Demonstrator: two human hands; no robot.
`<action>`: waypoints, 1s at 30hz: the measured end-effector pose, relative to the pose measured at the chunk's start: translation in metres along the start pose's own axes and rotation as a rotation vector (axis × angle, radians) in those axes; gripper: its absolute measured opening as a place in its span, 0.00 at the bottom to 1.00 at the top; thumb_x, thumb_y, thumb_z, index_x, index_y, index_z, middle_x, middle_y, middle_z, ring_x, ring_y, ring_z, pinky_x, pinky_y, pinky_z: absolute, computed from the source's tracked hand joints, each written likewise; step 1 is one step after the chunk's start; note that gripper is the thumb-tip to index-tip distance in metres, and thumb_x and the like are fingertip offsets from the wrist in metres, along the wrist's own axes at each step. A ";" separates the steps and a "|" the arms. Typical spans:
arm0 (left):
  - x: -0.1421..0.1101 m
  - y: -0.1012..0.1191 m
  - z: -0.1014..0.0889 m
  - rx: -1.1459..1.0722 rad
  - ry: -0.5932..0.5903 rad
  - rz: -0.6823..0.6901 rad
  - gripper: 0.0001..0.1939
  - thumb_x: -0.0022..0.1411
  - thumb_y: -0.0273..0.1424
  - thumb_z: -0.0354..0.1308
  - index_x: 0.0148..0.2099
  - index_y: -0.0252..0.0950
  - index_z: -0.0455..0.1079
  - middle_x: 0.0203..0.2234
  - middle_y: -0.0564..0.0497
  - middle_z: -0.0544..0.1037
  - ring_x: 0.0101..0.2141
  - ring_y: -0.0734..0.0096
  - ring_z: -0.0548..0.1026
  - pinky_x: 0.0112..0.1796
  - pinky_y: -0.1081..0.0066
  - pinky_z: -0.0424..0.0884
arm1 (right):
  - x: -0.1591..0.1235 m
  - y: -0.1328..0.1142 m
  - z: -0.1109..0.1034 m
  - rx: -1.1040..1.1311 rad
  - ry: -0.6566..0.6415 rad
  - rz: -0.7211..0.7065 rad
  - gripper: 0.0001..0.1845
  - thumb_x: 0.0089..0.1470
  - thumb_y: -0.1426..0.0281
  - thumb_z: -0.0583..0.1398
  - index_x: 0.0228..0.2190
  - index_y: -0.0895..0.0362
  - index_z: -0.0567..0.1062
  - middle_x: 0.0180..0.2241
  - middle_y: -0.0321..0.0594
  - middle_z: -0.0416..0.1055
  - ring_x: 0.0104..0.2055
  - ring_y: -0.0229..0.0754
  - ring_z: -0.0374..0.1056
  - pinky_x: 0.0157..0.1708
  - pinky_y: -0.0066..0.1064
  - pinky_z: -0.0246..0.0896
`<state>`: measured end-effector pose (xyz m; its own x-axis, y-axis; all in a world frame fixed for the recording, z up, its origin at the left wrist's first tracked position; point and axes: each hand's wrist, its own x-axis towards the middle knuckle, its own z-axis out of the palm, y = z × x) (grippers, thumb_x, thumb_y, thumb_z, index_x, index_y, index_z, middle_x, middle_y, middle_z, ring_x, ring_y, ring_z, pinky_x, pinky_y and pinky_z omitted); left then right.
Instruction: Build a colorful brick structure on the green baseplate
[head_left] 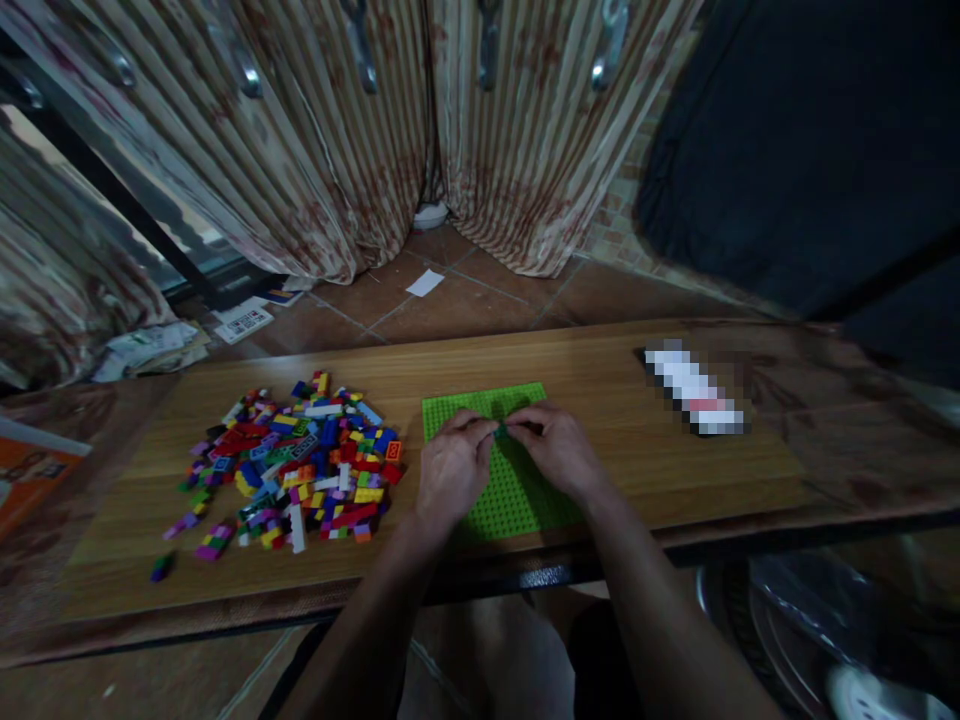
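Note:
Over a bright green studded baseplate (517, 505), my left hand (454, 465) and my right hand (559, 450) meet fingertip to fingertip. Between the fingertips is a small dark green toy brick (501, 429), mostly covered by them. Both hands are closed in a pinch on it. Whether the brick touches the studs I cannot tell. To the left of my left hand lies a loose pile of toy bricks (300, 465) in many colours and sizes.
The wooden board (592, 370) under everything lies on a patterned cloth. A blurred-out dark-edged object (694, 390) is at the right. A small blue and green brick piece (160, 568) sits near the front left edge. Striped curtains (375, 150) hang behind.

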<state>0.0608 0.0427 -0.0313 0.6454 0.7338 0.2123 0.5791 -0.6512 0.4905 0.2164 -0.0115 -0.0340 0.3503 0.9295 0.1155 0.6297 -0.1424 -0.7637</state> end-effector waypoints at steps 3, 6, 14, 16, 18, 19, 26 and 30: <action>0.000 0.000 0.002 0.017 -0.008 -0.001 0.13 0.65 0.29 0.51 0.47 0.42 0.74 0.43 0.52 0.76 0.41 0.70 0.74 0.43 0.71 0.71 | 0.000 -0.001 0.000 -0.010 -0.006 -0.025 0.06 0.52 0.73 0.61 0.30 0.55 0.80 0.30 0.39 0.73 0.33 0.40 0.69 0.37 0.33 0.63; -0.001 0.001 0.002 0.050 -0.021 -0.014 0.13 0.66 0.30 0.50 0.48 0.43 0.74 0.43 0.52 0.76 0.41 0.70 0.74 0.43 0.71 0.71 | 0.000 -0.002 0.001 -0.011 -0.008 -0.023 0.07 0.52 0.74 0.61 0.30 0.55 0.80 0.31 0.40 0.75 0.34 0.41 0.70 0.38 0.33 0.63; -0.005 0.016 0.005 0.217 -0.088 -0.070 0.15 0.68 0.30 0.45 0.49 0.41 0.71 0.44 0.48 0.74 0.44 0.64 0.71 0.39 0.68 0.70 | 0.006 0.000 0.002 0.094 -0.005 0.087 0.05 0.48 0.73 0.63 0.26 0.54 0.81 0.30 0.37 0.79 0.34 0.42 0.73 0.39 0.35 0.65; -0.008 0.020 0.008 0.271 -0.090 -0.076 0.16 0.67 0.27 0.45 0.52 0.40 0.70 0.45 0.46 0.73 0.45 0.60 0.71 0.40 0.65 0.71 | 0.007 0.000 0.002 0.102 -0.014 0.107 0.05 0.47 0.73 0.63 0.26 0.54 0.81 0.30 0.37 0.79 0.33 0.42 0.74 0.39 0.34 0.65; -0.011 0.024 0.010 0.317 -0.085 -0.093 0.18 0.65 0.24 0.46 0.54 0.38 0.68 0.48 0.43 0.72 0.46 0.58 0.70 0.41 0.62 0.71 | 0.007 0.000 0.002 0.098 -0.020 0.109 0.05 0.47 0.73 0.63 0.26 0.53 0.81 0.29 0.37 0.79 0.32 0.41 0.73 0.38 0.34 0.66; -0.012 0.026 0.011 0.334 -0.083 -0.100 0.19 0.65 0.24 0.46 0.56 0.37 0.67 0.49 0.42 0.71 0.46 0.57 0.70 0.42 0.61 0.71 | 0.007 0.000 0.002 0.090 -0.020 0.102 0.05 0.47 0.73 0.63 0.26 0.53 0.81 0.29 0.37 0.79 0.32 0.41 0.73 0.38 0.34 0.66; -0.013 0.030 0.011 0.388 -0.095 -0.071 0.21 0.66 0.24 0.43 0.57 0.34 0.66 0.52 0.40 0.71 0.47 0.54 0.69 0.44 0.56 0.70 | 0.006 0.002 0.005 0.029 0.006 0.067 0.06 0.48 0.73 0.62 0.25 0.52 0.80 0.28 0.36 0.79 0.32 0.42 0.74 0.37 0.35 0.66; -0.013 0.031 0.014 0.382 -0.084 -0.053 0.21 0.66 0.22 0.40 0.58 0.30 0.64 0.51 0.40 0.72 0.47 0.55 0.70 0.44 0.57 0.70 | 0.008 0.004 0.005 0.048 -0.014 0.069 0.06 0.48 0.74 0.62 0.26 0.54 0.81 0.30 0.38 0.79 0.33 0.43 0.74 0.38 0.35 0.67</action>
<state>0.0774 0.0105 -0.0303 0.6387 0.7605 0.1170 0.7465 -0.6493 0.1454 0.2177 -0.0029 -0.0393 0.3822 0.9226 0.0528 0.5704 -0.1906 -0.7989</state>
